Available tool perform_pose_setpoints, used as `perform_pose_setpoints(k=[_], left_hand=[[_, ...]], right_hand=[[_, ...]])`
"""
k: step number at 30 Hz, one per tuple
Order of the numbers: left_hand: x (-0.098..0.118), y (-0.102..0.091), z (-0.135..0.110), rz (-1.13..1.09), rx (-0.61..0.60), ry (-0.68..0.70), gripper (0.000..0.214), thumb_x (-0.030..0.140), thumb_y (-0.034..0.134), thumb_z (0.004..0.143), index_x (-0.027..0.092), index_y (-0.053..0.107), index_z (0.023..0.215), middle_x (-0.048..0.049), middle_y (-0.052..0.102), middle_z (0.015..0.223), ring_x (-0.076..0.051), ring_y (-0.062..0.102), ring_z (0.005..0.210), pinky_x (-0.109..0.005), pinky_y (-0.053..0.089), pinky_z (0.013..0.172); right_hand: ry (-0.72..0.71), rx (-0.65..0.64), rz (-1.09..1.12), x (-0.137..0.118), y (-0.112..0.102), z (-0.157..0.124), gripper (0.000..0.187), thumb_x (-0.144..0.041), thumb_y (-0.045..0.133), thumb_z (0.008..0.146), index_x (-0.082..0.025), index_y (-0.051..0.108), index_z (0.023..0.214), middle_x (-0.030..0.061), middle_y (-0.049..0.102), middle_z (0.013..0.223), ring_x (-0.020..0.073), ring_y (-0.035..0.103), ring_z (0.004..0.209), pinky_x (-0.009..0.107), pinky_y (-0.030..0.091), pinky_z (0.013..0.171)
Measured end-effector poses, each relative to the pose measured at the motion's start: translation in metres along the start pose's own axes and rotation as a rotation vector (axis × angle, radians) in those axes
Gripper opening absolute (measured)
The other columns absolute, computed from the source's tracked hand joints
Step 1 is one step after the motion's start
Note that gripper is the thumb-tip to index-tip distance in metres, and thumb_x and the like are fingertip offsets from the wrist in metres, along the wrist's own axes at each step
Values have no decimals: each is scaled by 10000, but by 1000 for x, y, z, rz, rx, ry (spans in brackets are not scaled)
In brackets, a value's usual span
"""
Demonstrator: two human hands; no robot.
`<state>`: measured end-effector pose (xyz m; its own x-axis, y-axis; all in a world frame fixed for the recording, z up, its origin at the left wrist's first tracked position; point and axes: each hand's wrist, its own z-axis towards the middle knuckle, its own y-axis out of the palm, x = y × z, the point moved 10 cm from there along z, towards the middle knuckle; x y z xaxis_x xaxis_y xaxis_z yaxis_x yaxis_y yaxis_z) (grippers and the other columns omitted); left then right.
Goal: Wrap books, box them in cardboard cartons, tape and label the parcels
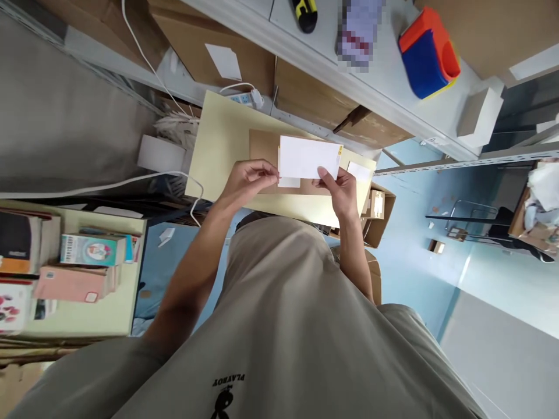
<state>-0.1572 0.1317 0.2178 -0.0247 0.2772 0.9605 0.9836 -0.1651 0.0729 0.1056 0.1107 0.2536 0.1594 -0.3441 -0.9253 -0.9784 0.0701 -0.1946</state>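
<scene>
Both hands hold a white rectangular sheet above a brown cardboard piece that lies on a small pale yellow table. My left hand pinches the sheet's left edge with fingers closed. My right hand grips its lower right edge, thumb on top. A smaller white slip shows under the sheet, and another white label lies to the right on the table.
A grey shelf behind the table carries a red and blue object and a yellow-black tool. Cardboard boxes sit under it. A power strip with white cables lies at the back. Books fill a table at left.
</scene>
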Motion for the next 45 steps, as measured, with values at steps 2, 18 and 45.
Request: perform_pose_setpoints(k=[2, 18, 45], left_hand=[[1, -5, 1, 10, -3, 6, 146, 346, 893, 794, 225, 811, 801, -68, 800, 850, -323, 822, 954, -474, 694, 944], [4, -40, 11, -35, -93, 42, 80, 264, 847, 817, 211, 800, 780, -61, 759, 804, -283, 779, 886, -430, 645, 891], [9, -58, 7, 50, -166, 115, 171, 365, 789, 843, 196, 813, 831, -45, 778, 812, -205, 703, 787, -346, 561, 784]], right_hand=[[21, 16, -8, 1, 8, -3, 391, -706, 882, 961, -320, 823, 943, 26, 854, 908, 223, 873, 934, 379, 758, 864], [75, 21, -34, -3, 60, -5, 469, -769, 858, 953, -307, 796, 910, 27, 846, 896, 201, 847, 879, 376, 753, 911], [75, -11, 56, 17, 88, -7, 606, -845, 865, 914, -249, 758, 923, 28, 815, 882, 185, 802, 837, 365, 730, 866]])
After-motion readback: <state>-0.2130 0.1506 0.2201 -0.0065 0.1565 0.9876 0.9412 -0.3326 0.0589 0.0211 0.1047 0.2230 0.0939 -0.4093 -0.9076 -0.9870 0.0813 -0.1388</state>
